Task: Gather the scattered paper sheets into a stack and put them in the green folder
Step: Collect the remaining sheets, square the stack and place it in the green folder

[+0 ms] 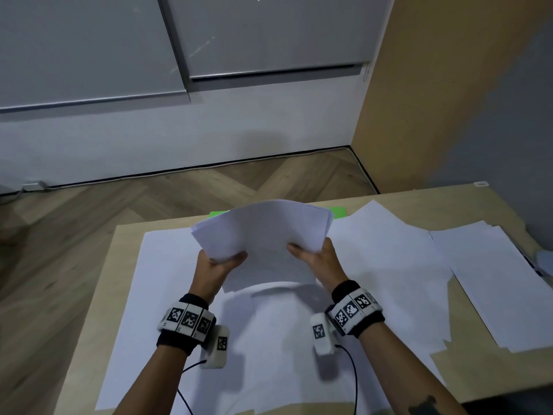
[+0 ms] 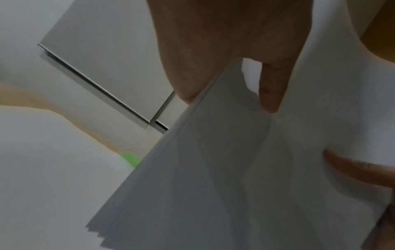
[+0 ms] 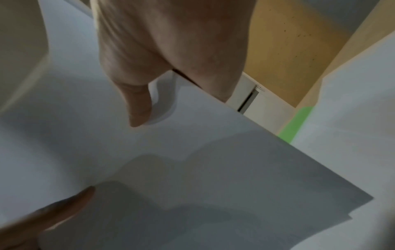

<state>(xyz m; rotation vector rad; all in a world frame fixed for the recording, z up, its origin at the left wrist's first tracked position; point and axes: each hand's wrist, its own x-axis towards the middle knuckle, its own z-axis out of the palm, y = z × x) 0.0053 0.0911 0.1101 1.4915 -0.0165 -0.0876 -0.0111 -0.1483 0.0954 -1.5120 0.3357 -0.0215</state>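
A stack of white paper sheets [image 1: 263, 235] is held tilted above the table by both hands. My left hand [image 1: 220, 263] grips its left edge, thumb on top and fingers under. My right hand [image 1: 311, 256] grips the right edge the same way. In the left wrist view the stack [image 2: 213, 169] shows fanned edges under my thumb. In the right wrist view my thumb presses the top sheet [image 3: 192, 152]. The green folder [image 1: 339, 211] lies at the table's far edge, mostly hidden behind the stack; a green strip shows in both wrist views [image 2: 130, 159] [image 3: 299, 121].
Loose white sheets [image 1: 389, 265] cover most of the wooden table [image 1: 496, 199], with more sheets [image 1: 493, 280] spread at the right. The wood floor and a white wall lie beyond the far edge. A wooden panel [image 1: 419, 100] stands at the back right.
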